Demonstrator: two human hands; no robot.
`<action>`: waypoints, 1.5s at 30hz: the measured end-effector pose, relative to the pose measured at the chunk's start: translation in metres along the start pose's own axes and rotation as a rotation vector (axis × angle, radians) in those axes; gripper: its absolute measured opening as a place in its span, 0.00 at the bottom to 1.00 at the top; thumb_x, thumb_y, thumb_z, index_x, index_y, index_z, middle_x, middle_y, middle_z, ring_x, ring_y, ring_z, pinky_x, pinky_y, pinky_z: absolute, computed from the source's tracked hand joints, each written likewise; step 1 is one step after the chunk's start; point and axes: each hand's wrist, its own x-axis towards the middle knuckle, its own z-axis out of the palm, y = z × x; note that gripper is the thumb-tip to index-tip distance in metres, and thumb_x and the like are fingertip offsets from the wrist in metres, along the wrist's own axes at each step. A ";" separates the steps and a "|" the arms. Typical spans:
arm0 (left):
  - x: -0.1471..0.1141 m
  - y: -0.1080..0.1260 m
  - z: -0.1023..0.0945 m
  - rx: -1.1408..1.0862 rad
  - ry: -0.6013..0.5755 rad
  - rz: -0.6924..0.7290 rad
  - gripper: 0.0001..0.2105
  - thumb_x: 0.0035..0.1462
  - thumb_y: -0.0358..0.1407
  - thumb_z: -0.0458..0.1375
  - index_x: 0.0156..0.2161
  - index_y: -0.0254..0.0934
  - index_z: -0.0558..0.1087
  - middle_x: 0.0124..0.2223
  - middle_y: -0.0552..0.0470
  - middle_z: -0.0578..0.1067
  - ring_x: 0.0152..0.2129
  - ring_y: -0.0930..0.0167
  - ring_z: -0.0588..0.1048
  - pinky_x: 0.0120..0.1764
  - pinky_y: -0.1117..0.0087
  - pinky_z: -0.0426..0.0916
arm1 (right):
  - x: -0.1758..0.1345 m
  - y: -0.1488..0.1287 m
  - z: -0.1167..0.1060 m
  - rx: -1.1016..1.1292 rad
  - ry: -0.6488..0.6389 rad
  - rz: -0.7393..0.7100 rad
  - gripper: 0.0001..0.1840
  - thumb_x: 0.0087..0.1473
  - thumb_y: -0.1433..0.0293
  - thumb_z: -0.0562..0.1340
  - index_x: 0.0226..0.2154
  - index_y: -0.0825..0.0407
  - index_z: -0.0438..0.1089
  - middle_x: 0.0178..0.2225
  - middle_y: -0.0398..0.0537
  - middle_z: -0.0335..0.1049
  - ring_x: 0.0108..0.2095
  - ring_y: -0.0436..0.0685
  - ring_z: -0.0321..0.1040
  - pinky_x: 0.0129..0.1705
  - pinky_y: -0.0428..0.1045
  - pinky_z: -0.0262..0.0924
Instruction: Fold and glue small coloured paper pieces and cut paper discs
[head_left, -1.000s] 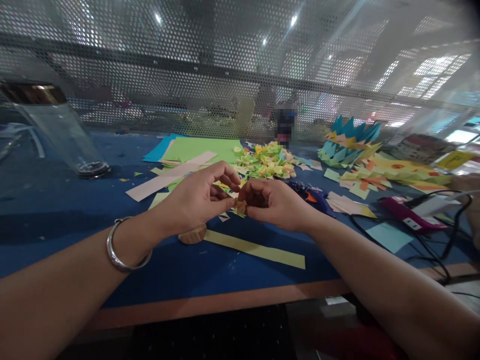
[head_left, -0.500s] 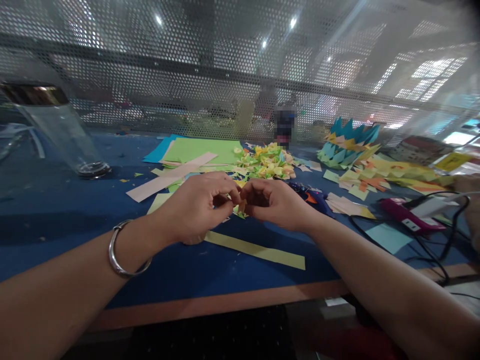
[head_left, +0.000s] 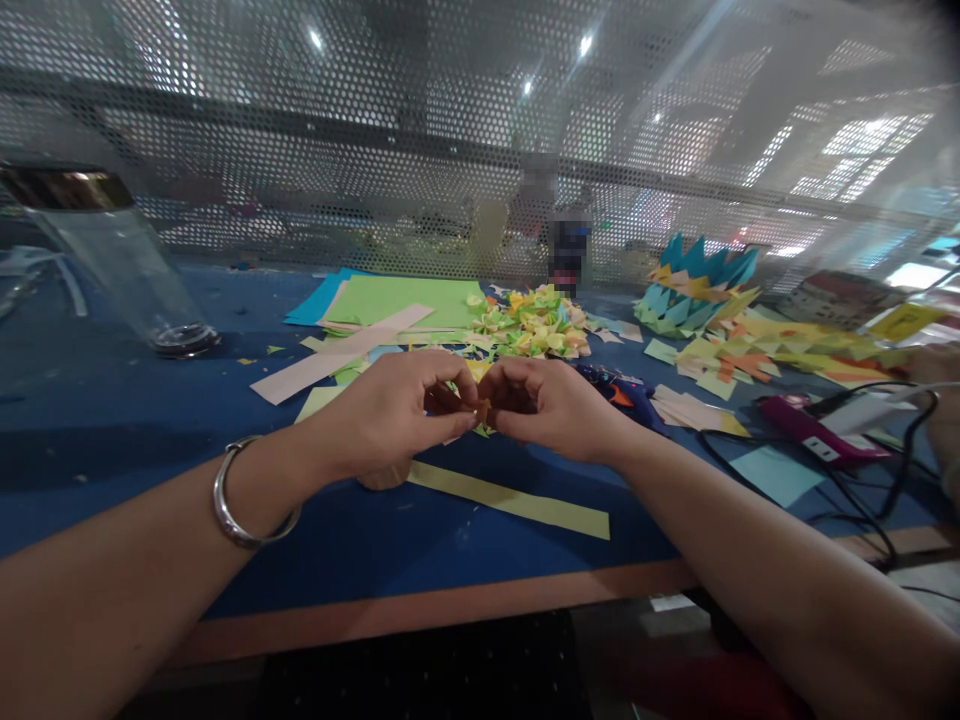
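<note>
Between my two hands is a small orange piece of folded paper (head_left: 484, 408), mostly covered by the fingertips. My left hand (head_left: 401, 405), with a silver bangle at its wrist, pinches it from one side. From the other side the thumb and fingers of my right hand (head_left: 555, 410) close on it too. Just beyond lies a heap of small folded paper pieces (head_left: 544, 322) in yellow, green and orange. A pale yellow paper strip (head_left: 517, 497) lies on the blue table below the hands. Behind my left hand rests a pale pink paper strip (head_left: 341, 355).
Green sheets (head_left: 420, 298) lie at the back. A glass bottle (head_left: 127, 260) stands at the left. Toward the right are a zigzag paper crown (head_left: 697, 285), paper scraps (head_left: 720, 360), a magenta power strip (head_left: 817, 435) with cables, and another person's hand (head_left: 941, 410) at the edge.
The fingertips have shifted slightly, and the orange paper between them shows more clearly now. Both hands stay in nearly the same place.
</note>
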 end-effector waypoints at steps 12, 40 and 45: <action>0.000 0.001 0.005 0.125 0.106 -0.052 0.05 0.57 0.35 0.60 0.37 0.39 0.77 0.35 0.51 0.81 0.30 0.68 0.80 0.31 0.70 0.71 | 0.000 0.000 0.002 0.009 0.013 0.016 0.06 0.52 0.74 0.63 0.36 0.53 0.70 0.24 0.39 0.67 0.24 0.48 0.62 0.27 0.47 0.56; -0.001 0.003 0.019 -0.036 0.258 -0.057 0.03 0.54 0.32 0.61 0.35 0.38 0.74 0.32 0.52 0.78 0.29 0.69 0.76 0.34 0.67 0.70 | -0.003 -0.005 0.004 -0.251 0.263 -0.227 0.07 0.54 0.77 0.63 0.35 0.52 0.74 0.34 0.44 0.69 0.30 0.49 0.65 0.32 0.45 0.60; -0.001 -0.002 0.021 0.035 0.238 -0.059 0.01 0.55 0.33 0.60 0.34 0.39 0.72 0.30 0.54 0.76 0.26 0.71 0.74 0.30 0.69 0.67 | -0.001 -0.001 0.005 -0.281 0.260 -0.221 0.05 0.55 0.76 0.63 0.35 0.51 0.73 0.34 0.45 0.68 0.31 0.49 0.63 0.32 0.46 0.59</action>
